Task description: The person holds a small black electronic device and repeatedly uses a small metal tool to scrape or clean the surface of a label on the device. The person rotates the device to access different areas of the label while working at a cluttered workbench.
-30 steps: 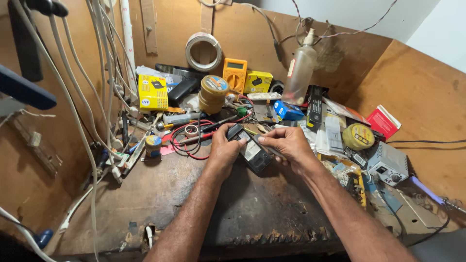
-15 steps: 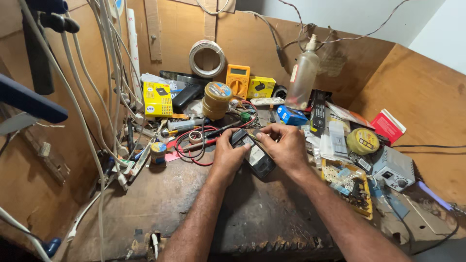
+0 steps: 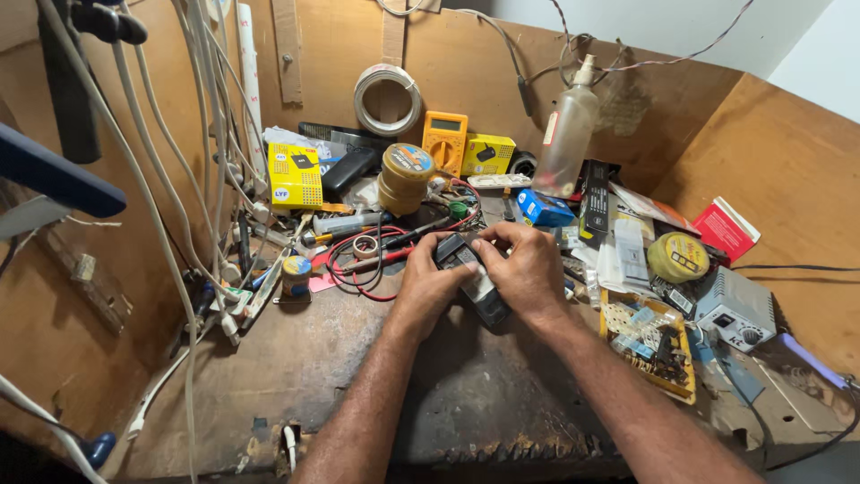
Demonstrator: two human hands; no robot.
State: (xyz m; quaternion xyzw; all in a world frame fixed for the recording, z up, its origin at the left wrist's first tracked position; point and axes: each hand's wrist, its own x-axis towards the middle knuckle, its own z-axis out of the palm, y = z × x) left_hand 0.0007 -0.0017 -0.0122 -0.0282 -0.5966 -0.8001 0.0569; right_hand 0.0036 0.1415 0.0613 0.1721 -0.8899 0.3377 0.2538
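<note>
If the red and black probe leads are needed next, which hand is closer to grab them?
Probably the left hand. The probe leads lie just beside it on the bench, while the right hand sits on the far side of the black device that both hands hold.

Left hand (image 3: 428,285) and right hand (image 3: 524,269) meet, fingers curled, forearms angled inward.

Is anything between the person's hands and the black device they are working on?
Nothing visible. Both the left hand and right hand already grip the black device directly, over the worn workbench. Red wires lie beside the left hand, not between.
</note>
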